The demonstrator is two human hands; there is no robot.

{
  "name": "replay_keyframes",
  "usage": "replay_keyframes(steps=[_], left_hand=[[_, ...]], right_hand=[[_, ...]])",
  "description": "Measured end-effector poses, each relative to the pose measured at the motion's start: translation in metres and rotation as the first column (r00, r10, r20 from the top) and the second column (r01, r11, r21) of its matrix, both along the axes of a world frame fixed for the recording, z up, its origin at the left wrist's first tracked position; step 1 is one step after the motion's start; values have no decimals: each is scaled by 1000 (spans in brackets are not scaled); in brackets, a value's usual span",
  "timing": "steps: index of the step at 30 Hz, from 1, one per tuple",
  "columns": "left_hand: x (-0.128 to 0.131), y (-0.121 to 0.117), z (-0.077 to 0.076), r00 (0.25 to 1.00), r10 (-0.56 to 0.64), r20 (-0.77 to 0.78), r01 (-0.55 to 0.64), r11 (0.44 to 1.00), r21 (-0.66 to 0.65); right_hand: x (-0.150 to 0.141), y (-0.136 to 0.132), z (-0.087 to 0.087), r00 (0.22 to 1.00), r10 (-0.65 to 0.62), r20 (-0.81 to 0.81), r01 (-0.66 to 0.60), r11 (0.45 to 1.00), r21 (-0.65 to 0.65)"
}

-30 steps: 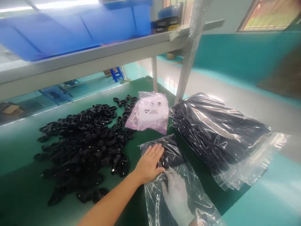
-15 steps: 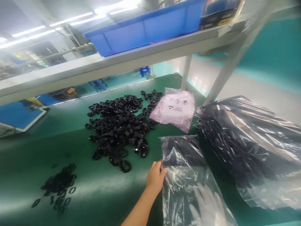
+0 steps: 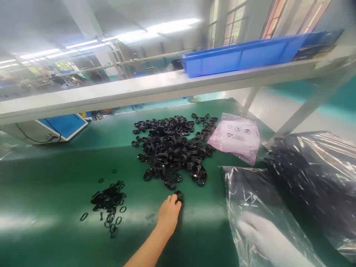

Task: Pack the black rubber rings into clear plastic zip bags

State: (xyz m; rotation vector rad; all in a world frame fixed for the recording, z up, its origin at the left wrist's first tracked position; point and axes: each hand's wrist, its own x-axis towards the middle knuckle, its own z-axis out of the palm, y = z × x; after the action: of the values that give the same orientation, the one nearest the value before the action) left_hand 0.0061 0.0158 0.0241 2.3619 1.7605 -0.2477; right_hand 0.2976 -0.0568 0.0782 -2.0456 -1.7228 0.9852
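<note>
Bare and curled, my left hand (image 3: 169, 212) has its fingertips closed on a round black ring-shaped part (image 3: 179, 198) at the near edge of a heap. That heap of glossy black ring-shaped parts (image 3: 172, 144) spreads over the middle of the green table. My right hand (image 3: 254, 226), in a white glove, is over a clear plastic bag (image 3: 233, 207) with dark contents at its far end. Its fingers look bent but are blurred by motion, and I cannot tell whether they grip the plastic.
Thin black rings (image 3: 109, 200) lie in a smaller pile on the left. A pinkish printed bag (image 3: 236, 135) lies behind the clear one. More filled clear bags (image 3: 314, 178) are stacked at right. A shelf (image 3: 133, 87) with a blue bin (image 3: 236, 59) crosses above the green table (image 3: 55, 178).
My left hand has left the clear bag's edge and closed on a black ring-shaped part. My right hand's fingers, spread before, now look bent. The view has turned left.
</note>
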Motion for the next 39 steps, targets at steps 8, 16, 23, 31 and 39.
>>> replay_keyframes(steps=[8,16,23,31,39], left_hand=[[-48,1,8,869,343,357,-298,938,-176],[-13,34,0,808,395,436,-294,913,-283],[-13,17,12,602,358,714,-212,933,-289],[-15,17,3,360,291,886,-111,957,-269],[-37,22,-1,512,380,770,-80,914,-398]], right_hand=[[-137,53,-52,982,-21,-189,1,994,-107],[-160,60,-65,765,-240,-598,43,945,-325],[-166,71,-56,396,-178,-901,-243,926,-290],[-167,65,-19,396,-201,-896,-234,921,-310],[-170,52,-45,309,-353,-883,-171,893,-417]])
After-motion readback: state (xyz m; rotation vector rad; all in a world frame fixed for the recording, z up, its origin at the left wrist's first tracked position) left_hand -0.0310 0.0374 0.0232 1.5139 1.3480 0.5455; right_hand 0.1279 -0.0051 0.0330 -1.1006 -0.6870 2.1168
